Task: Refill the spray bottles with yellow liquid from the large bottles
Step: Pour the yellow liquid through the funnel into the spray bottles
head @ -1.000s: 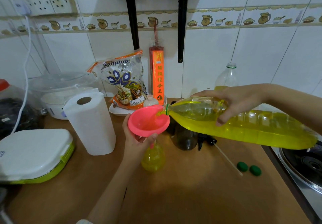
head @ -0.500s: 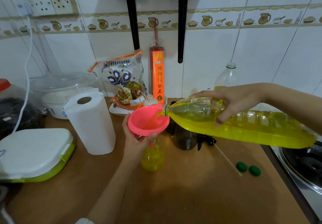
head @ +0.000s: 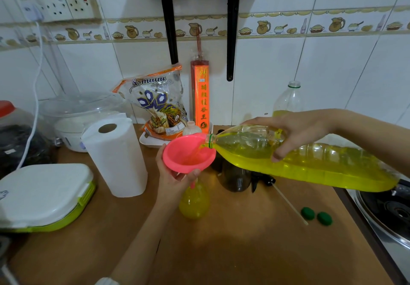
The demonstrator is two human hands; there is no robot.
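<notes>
My right hand (head: 295,133) grips a large clear bottle (head: 310,165) of yellow liquid, tipped almost level, mouth over a pink funnel (head: 188,154). Yellow liquid streams into the funnel. My left hand (head: 175,174) holds the funnel from below, its spout set in a small clear spray bottle (head: 194,200) that stands on the brown counter and is mostly full of yellow liquid. A dark spray bottle (head: 236,177) stands just behind, with a black spray head (head: 261,179) and its dip tube lying beside it. Another large bottle (head: 287,100), nearly empty, stands at the wall.
Two green caps (head: 316,216) lie on the counter (head: 221,251) at right. A paper towel roll (head: 115,156) stands left of the funnel, a white and green lidded box (head: 42,193) further left. A stove pan (head: 390,211) sits at the right edge. A rice bag (head: 159,105) leans on the wall.
The large bottle's rear end has risen slightly, and the pouring goes on. Both hands stay where they were.
</notes>
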